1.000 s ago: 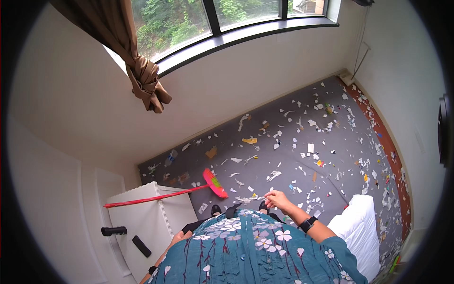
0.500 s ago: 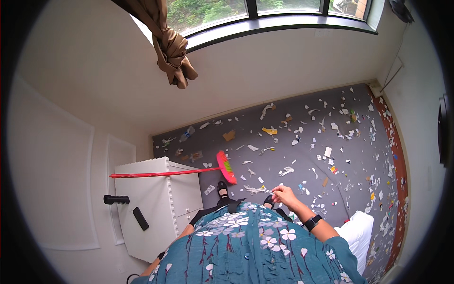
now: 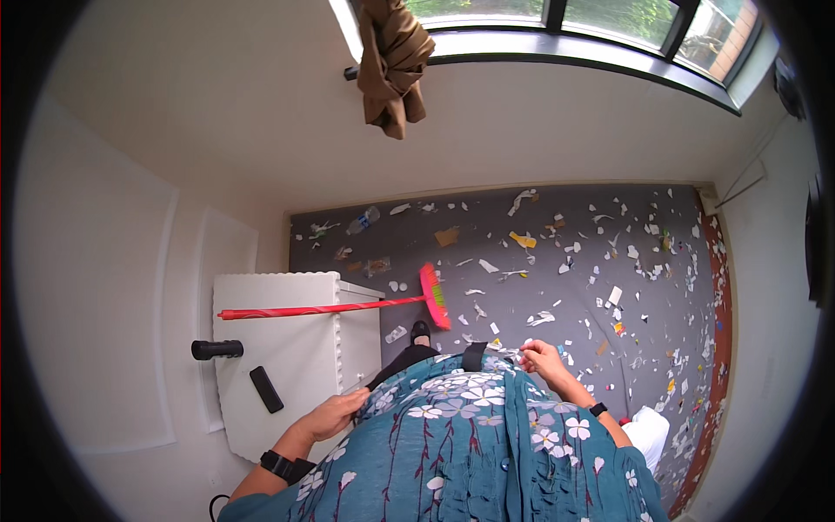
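Note:
My right hand (image 3: 544,360) is in front of my patterned blouse (image 3: 452,435), with thumb and fingertips pinched together. Whether a small whitish thing is between them or lies behind on the floor, I cannot make out. At the left side of the blouse is my left hand (image 3: 335,416), its fingers stretched out toward the cloth and holding nothing that shows. A broom (image 3: 322,311) with a red handle and a pink and green bristle head leans across the white cabinet (image 3: 296,348), touched by neither hand.
A black phone (image 3: 266,389) and a black cylinder (image 3: 217,350) are on the cabinet. Paper scraps, a clear plastic bottle (image 3: 363,221) and other litter cover the grey floor (image 3: 487,300). A white bag-like thing (image 3: 648,435) stands at right. A knotted brown curtain (image 3: 391,78) hangs by the window.
My left hand has come into view beside the blouse. My right hand has shifted slightly right, still pinched. The view has turned, so the cabinet and broom appear shifted; the broom still leans there.

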`<action>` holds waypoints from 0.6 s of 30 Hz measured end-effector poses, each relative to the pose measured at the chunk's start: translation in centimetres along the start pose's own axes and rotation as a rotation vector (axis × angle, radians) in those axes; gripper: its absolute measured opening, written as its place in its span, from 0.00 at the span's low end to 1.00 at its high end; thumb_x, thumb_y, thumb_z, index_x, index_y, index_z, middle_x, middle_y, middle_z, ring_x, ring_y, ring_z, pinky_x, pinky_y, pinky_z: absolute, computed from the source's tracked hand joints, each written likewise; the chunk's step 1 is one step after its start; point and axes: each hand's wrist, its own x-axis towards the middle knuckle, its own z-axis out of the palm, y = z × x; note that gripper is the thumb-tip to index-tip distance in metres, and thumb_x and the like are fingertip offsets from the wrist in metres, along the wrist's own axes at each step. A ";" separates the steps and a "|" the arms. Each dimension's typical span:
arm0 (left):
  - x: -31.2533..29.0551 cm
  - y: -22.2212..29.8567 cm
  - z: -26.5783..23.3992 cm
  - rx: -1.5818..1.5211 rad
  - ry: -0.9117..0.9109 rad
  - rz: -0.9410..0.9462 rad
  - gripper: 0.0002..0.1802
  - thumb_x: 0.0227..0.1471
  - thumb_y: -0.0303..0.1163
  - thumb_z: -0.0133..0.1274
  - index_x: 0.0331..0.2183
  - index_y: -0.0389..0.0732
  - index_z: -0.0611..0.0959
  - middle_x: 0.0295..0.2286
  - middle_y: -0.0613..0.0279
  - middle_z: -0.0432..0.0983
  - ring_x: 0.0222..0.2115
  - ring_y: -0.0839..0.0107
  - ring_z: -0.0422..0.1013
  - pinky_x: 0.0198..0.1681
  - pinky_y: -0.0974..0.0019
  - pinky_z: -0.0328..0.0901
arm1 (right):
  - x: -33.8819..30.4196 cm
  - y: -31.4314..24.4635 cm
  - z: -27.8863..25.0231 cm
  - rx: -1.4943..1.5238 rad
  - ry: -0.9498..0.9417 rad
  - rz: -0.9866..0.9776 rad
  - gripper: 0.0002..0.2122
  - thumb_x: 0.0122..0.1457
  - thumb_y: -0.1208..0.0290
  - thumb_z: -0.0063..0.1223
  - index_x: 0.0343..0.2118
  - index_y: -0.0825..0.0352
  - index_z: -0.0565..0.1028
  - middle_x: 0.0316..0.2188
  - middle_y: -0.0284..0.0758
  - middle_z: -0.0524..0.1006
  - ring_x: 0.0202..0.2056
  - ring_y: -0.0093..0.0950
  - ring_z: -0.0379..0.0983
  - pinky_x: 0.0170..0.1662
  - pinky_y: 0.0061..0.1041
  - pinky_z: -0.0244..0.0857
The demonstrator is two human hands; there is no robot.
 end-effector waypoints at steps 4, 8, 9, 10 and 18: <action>0.0 -1.0 -2.5 -0.228 0.074 0.185 0.22 0.64 0.36 0.50 0.54 0.32 0.75 0.45 0.62 0.74 0.48 0.76 0.68 0.55 0.71 0.61 | 1.8 -2.6 2.9 -0.112 -0.076 0.006 0.10 0.63 0.74 0.47 0.44 0.70 0.74 0.29 0.34 0.78 0.26 0.19 0.72 0.30 0.19 0.69; 3.5 -5.7 -5.9 -0.406 0.261 0.133 0.14 0.59 0.32 0.57 0.44 0.35 0.79 0.35 0.65 0.78 0.35 0.79 0.72 0.40 0.75 0.65 | 4.7 -6.3 5.3 -0.131 -0.163 -0.017 0.11 0.62 0.74 0.47 0.45 0.72 0.73 0.29 0.36 0.78 0.26 0.19 0.72 0.30 0.20 0.69; 4.7 -8.2 -6.7 -0.214 0.352 0.115 0.11 0.58 0.32 0.58 0.41 0.37 0.80 0.31 0.66 0.77 0.30 0.79 0.72 0.34 0.75 0.66 | 5.5 -7.1 6.1 -0.146 -0.191 -0.045 0.11 0.62 0.74 0.47 0.45 0.72 0.73 0.29 0.37 0.78 0.25 0.19 0.72 0.30 0.20 0.69; 6.8 -11.7 -7.7 -0.134 0.358 0.179 0.11 0.57 0.31 0.59 0.40 0.38 0.78 0.25 0.69 0.75 0.23 0.80 0.69 0.24 0.75 0.62 | 6.2 -8.0 7.0 -0.187 -0.181 -0.033 0.11 0.63 0.74 0.47 0.45 0.73 0.73 0.29 0.36 0.78 0.26 0.20 0.72 0.30 0.19 0.69; 10.4 -7.3 -15.1 -0.791 0.915 0.304 0.26 0.58 0.37 0.57 0.56 0.49 0.68 0.37 0.66 0.73 0.31 0.76 0.70 0.31 0.72 0.64 | 7.7 -13.4 13.0 -0.339 -0.270 -0.026 0.13 0.64 0.72 0.46 0.48 0.73 0.72 0.30 0.34 0.77 0.27 0.19 0.72 0.34 0.20 0.70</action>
